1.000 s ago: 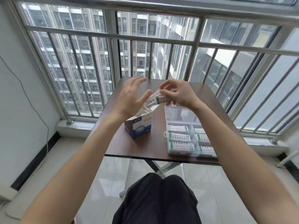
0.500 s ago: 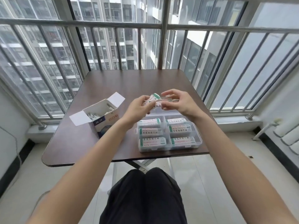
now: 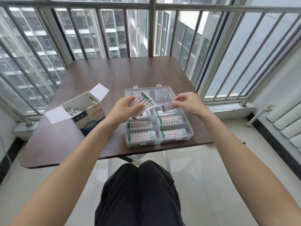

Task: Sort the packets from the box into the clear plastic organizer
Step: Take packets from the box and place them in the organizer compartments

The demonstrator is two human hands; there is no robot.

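Packet print (image 3: 172,120) too small to read; left hand (image 3: 126,108) hides the far-left compartment

A dark brown worktop (image 3: 101,75) with rounded corners stands on a pale tiled floor (image 3: 203,176). Behind it, from 10 to 2 o'clock, grey metal window bars (image 3: 152,26) cover large windows, and tall apartment buildings (image 3: 84,30) show through in daylight. At 3 o'clock a white radiator (image 3: 286,124) hangs on a white wall (image 3: 276,88).
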